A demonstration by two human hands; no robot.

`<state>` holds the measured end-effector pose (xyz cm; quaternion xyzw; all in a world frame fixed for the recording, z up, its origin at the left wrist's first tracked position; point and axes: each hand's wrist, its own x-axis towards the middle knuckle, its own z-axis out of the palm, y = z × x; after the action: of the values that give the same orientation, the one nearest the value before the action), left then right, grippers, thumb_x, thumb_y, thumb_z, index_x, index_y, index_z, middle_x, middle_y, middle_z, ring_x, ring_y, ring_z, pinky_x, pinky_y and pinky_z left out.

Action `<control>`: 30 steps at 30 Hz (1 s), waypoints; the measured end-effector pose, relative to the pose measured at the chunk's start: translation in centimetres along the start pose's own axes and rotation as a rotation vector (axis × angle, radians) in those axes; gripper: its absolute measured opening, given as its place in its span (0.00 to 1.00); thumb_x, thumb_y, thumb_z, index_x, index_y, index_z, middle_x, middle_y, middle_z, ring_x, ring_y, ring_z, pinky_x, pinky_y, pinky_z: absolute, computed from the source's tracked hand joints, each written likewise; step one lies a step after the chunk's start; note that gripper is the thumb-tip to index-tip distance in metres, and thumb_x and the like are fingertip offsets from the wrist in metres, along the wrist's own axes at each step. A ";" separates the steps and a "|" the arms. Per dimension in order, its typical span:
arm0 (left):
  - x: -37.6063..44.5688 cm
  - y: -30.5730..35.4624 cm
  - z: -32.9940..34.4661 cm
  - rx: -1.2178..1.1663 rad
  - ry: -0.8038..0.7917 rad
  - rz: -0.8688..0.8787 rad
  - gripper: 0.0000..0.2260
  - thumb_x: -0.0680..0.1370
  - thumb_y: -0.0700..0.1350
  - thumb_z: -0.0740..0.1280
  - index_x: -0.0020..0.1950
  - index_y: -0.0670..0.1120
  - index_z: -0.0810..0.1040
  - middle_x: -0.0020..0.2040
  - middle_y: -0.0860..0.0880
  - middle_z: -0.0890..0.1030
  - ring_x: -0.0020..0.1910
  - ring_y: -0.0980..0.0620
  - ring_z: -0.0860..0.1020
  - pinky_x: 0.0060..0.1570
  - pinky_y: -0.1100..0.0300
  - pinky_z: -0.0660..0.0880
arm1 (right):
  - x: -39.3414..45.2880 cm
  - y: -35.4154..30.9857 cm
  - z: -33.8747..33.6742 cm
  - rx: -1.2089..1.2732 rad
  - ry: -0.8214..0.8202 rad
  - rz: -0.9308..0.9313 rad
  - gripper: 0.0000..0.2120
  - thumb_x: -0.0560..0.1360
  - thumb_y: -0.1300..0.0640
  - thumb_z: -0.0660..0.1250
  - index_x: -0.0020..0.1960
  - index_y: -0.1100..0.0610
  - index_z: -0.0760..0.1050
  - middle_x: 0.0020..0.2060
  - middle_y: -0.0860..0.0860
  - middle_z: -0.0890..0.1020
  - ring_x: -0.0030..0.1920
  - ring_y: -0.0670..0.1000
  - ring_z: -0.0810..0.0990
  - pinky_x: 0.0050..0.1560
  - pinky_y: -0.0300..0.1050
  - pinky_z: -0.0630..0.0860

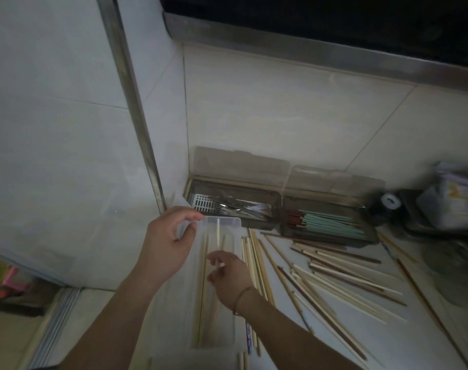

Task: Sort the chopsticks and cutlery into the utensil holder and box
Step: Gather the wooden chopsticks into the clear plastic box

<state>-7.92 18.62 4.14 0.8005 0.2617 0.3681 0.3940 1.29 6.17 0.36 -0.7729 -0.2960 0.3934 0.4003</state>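
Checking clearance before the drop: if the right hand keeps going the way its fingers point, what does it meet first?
Probably the chopsticks already lying in the clear box, just beyond the right hand; depth is unclear.

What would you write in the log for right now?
left hand: pinches clear box rim | right hand: holds chopstick in box | loose chopsticks: on counter

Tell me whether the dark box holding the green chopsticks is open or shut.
Open: the dark plastic box has its translucent lid standing against the wall.
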 end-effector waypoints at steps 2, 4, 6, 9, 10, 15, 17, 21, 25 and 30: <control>0.0 0.0 0.0 -0.007 0.003 0.004 0.09 0.74 0.38 0.65 0.47 0.50 0.81 0.47 0.56 0.82 0.50 0.58 0.80 0.54 0.66 0.73 | 0.5 0.4 0.7 -0.287 -0.073 0.000 0.18 0.77 0.66 0.58 0.66 0.57 0.72 0.60 0.51 0.74 0.56 0.49 0.76 0.52 0.24 0.65; -0.1 0.0 -0.1 -0.010 0.006 0.007 0.09 0.74 0.37 0.65 0.47 0.49 0.81 0.47 0.56 0.82 0.50 0.58 0.80 0.54 0.66 0.73 | 0.3 0.1 0.9 -0.428 -0.193 0.032 0.20 0.79 0.61 0.60 0.70 0.59 0.67 0.66 0.55 0.70 0.65 0.52 0.71 0.59 0.31 0.63; -0.1 -0.1 -0.1 -0.012 0.005 0.006 0.09 0.74 0.37 0.65 0.47 0.48 0.82 0.48 0.55 0.82 0.50 0.59 0.80 0.54 0.67 0.72 | 0.1 0.1 0.8 -0.472 -0.238 0.038 0.20 0.79 0.59 0.60 0.70 0.62 0.66 0.66 0.57 0.70 0.67 0.54 0.69 0.63 0.36 0.64; -0.2 -0.2 -0.2 -0.003 0.001 -0.002 0.08 0.74 0.38 0.65 0.48 0.47 0.82 0.48 0.55 0.82 0.51 0.60 0.79 0.55 0.67 0.73 | -0.4 0.3 0.5 -0.564 -0.252 0.027 0.20 0.80 0.57 0.59 0.70 0.63 0.64 0.68 0.57 0.68 0.68 0.53 0.68 0.64 0.37 0.63; -0.2 -0.3 -0.3 0.009 -0.002 -0.002 0.08 0.74 0.37 0.65 0.48 0.47 0.82 0.48 0.55 0.82 0.51 0.61 0.79 0.55 0.67 0.73 | -0.5 0.2 0.3 -0.583 -0.249 0.003 0.20 0.80 0.56 0.59 0.70 0.63 0.65 0.68 0.57 0.69 0.67 0.53 0.68 0.64 0.37 0.63; -0.2 -0.5 -0.6 0.050 -0.034 -0.014 0.18 0.70 0.27 0.65 0.50 0.47 0.82 0.51 0.54 0.82 0.53 0.62 0.78 0.58 0.69 0.70 | -1.2 1.2 -3.2 -0.266 0.089 -0.178 0.08 0.76 0.61 0.65 0.51 0.51 0.80 0.44 0.47 0.83 0.42 0.44 0.81 0.49 0.39 0.78; -0.2 -0.2 -0.6 0.032 -0.043 -0.010 0.21 0.68 0.27 0.62 0.51 0.48 0.81 0.52 0.54 0.82 0.55 0.61 0.78 0.59 0.69 0.70 | -1.4 3.1 -5.5 -0.249 0.255 -0.081 0.08 0.75 0.60 0.66 0.44 0.47 0.78 0.36 0.44 0.81 0.36 0.43 0.80 0.40 0.32 0.77; -0.2 0.0 -0.3 -0.010 -0.061 -0.006 0.25 0.63 0.27 0.58 0.51 0.48 0.81 0.53 0.53 0.81 0.57 0.60 0.78 0.60 0.68 0.69 | -2.1 8.1 -7.6 -0.547 0.217 0.145 0.09 0.76 0.59 0.61 0.41 0.48 0.75 0.36 0.48 0.81 0.38 0.48 0.79 0.35 0.29 0.70; -0.1 0.1 -0.2 -0.003 -0.100 -0.003 0.27 0.62 0.26 0.55 0.51 0.46 0.82 0.54 0.53 0.81 0.58 0.59 0.77 0.61 0.68 0.70 | -3.0 10.0 -7.3 -0.652 0.175 0.176 0.07 0.77 0.54 0.58 0.41 0.50 0.73 0.35 0.46 0.78 0.36 0.46 0.78 0.39 0.41 0.77; 0.1 0.2 -0.2 0.020 -0.126 0.013 0.28 0.60 0.28 0.53 0.50 0.47 0.81 0.55 0.53 0.80 0.59 0.60 0.77 0.63 0.68 0.68 | -3.6 11.3 -7.1 -0.729 0.259 0.164 0.05 0.78 0.52 0.57 0.46 0.48 0.71 0.41 0.46 0.76 0.40 0.47 0.78 0.40 0.43 0.77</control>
<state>-7.98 18.63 4.42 0.8277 0.2349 0.3169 0.3991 7.09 -5.05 -5.31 -0.9286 -0.3008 0.1925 0.1010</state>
